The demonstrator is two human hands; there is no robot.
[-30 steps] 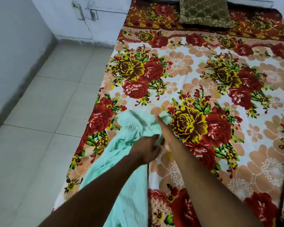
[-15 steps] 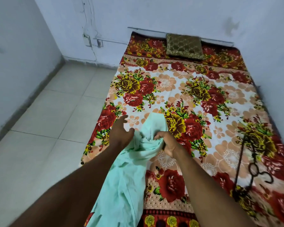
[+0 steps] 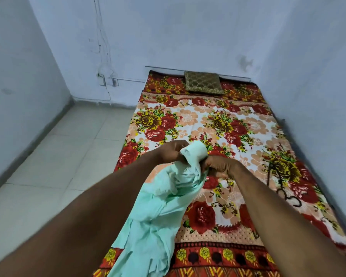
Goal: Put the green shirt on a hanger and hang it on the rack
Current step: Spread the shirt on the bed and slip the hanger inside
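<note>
While the green shirt (image 3: 164, 206) hangs bunched above the near half of the bed (image 3: 198, 120), your left grip (image 3: 173, 151) and right grip (image 3: 218, 166) each pinch its upper edge with curled fingers, and the dark hanger (image 3: 296, 205) lies on the bedspread, well off to the right.

Both bare arms are stretched forward, with the hands near each other. The left hand (image 3: 173, 151) pinches the green shirt (image 3: 158, 206) with curled fingers, and the right hand (image 3: 218, 166) grips it just beside.
</note>
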